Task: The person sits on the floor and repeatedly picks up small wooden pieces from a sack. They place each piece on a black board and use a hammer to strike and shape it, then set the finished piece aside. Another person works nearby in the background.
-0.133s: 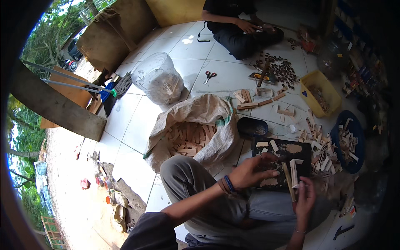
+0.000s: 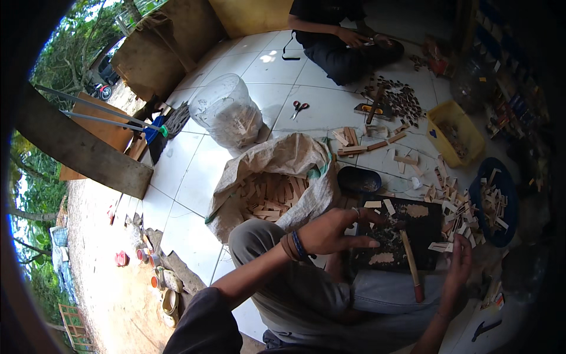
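My left hand hovers over the near left part of a black board, thumb and fingers apart, with nothing visible between them. On the board lies a hammer with a wooden handle and red end; its dark head is hard to make out. At the board's right edge my right hand pinches a small joined piece of pale wood strips. Two loose pale wood pieces rest at the board's far edge, near patches of pale bits.
A woven sack of wood strips stands left of the board. Beyond it are a dark blue tub, a clear bin and scissors. Wood pieces, a blue basin and a yellow basin lie right. Another person sits opposite.
My right hand has moved right with the wooden piece, away from the hammer handle. My left hand has shifted slightly left.
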The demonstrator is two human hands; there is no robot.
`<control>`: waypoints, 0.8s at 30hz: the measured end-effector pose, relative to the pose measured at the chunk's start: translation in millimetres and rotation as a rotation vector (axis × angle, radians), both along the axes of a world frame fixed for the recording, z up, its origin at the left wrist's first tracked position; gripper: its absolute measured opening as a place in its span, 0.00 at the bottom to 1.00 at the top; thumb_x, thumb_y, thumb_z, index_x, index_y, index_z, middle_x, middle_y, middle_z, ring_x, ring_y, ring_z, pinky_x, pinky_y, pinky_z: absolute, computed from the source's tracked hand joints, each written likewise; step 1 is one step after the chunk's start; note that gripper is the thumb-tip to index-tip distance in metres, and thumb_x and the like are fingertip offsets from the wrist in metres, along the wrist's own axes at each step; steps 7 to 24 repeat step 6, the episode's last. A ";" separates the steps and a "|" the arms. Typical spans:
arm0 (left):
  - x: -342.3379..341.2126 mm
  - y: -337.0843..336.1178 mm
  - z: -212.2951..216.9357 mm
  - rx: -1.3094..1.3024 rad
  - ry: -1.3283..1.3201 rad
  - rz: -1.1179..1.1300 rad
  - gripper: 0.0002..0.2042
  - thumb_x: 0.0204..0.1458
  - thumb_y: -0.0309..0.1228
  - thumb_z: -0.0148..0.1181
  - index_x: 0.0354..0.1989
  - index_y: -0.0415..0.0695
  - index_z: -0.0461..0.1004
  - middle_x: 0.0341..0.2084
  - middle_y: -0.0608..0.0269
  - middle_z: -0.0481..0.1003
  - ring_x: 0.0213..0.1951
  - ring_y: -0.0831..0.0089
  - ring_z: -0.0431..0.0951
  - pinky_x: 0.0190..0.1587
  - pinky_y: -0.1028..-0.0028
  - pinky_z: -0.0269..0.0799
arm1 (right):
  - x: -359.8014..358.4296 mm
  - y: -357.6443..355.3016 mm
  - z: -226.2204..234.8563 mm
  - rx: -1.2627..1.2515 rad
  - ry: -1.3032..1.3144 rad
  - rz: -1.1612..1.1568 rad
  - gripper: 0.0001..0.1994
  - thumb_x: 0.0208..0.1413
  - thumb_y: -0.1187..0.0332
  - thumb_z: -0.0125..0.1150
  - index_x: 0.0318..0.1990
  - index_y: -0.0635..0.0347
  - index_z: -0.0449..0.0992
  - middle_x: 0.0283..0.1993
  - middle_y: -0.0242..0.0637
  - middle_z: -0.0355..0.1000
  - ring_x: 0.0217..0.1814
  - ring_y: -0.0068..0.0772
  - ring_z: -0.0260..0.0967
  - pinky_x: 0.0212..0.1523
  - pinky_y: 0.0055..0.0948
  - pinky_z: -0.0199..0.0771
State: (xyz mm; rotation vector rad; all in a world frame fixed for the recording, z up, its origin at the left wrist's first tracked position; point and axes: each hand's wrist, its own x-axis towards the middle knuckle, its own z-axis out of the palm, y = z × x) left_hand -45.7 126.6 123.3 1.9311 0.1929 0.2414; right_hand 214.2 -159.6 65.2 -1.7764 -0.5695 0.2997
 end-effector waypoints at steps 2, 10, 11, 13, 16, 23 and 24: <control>-24.7 38.3 5.0 0.031 0.117 -0.040 0.25 0.59 0.41 0.70 0.61 0.42 0.75 0.47 0.55 0.83 0.50 0.64 0.83 0.54 0.65 0.77 | 38.0 5.9 -0.1 0.044 -0.036 -0.135 0.17 0.75 0.60 0.50 0.59 0.63 0.76 0.56 0.36 0.76 0.54 0.26 0.72 0.52 0.27 0.73; -67.4 128.9 -23.6 0.115 0.326 0.056 0.28 0.60 0.48 0.69 0.63 0.43 0.76 0.51 0.51 0.82 0.53 0.62 0.82 0.58 0.66 0.77 | 82.4 8.0 0.1 -0.094 -0.370 -0.142 0.19 0.75 0.62 0.50 0.66 0.61 0.71 0.65 0.47 0.71 0.65 0.37 0.71 0.67 0.36 0.66; -67.4 128.9 -23.6 0.115 0.326 0.056 0.28 0.60 0.48 0.69 0.63 0.43 0.76 0.51 0.51 0.82 0.53 0.62 0.82 0.58 0.66 0.77 | 82.4 8.0 0.1 -0.094 -0.370 -0.142 0.19 0.75 0.62 0.50 0.66 0.61 0.71 0.65 0.47 0.71 0.65 0.37 0.71 0.67 0.36 0.66; -67.4 128.9 -23.6 0.115 0.326 0.056 0.28 0.60 0.48 0.69 0.63 0.43 0.76 0.51 0.51 0.82 0.53 0.62 0.82 0.58 0.66 0.77 | 82.4 8.0 0.1 -0.094 -0.370 -0.142 0.19 0.75 0.62 0.50 0.66 0.61 0.71 0.65 0.47 0.71 0.65 0.37 0.71 0.67 0.36 0.66; -67.4 128.9 -23.6 0.115 0.326 0.056 0.28 0.60 0.48 0.69 0.63 0.43 0.76 0.51 0.51 0.82 0.53 0.62 0.82 0.58 0.66 0.77 | 82.4 8.0 0.1 -0.094 -0.370 -0.142 0.19 0.75 0.62 0.50 0.66 0.61 0.71 0.65 0.47 0.71 0.65 0.37 0.71 0.67 0.36 0.66; -67.4 128.9 -23.6 0.115 0.326 0.056 0.28 0.60 0.48 0.69 0.63 0.43 0.76 0.51 0.51 0.82 0.53 0.62 0.82 0.58 0.66 0.77 | 82.4 8.0 0.1 -0.094 -0.370 -0.142 0.19 0.75 0.62 0.50 0.66 0.61 0.71 0.65 0.47 0.71 0.65 0.37 0.71 0.67 0.36 0.66; -67.4 128.9 -23.6 0.115 0.326 0.056 0.28 0.60 0.48 0.69 0.63 0.43 0.76 0.51 0.51 0.82 0.53 0.62 0.82 0.58 0.66 0.77 | 82.4 8.0 0.1 -0.094 -0.370 -0.142 0.19 0.75 0.62 0.50 0.66 0.61 0.71 0.65 0.47 0.71 0.65 0.37 0.71 0.67 0.36 0.66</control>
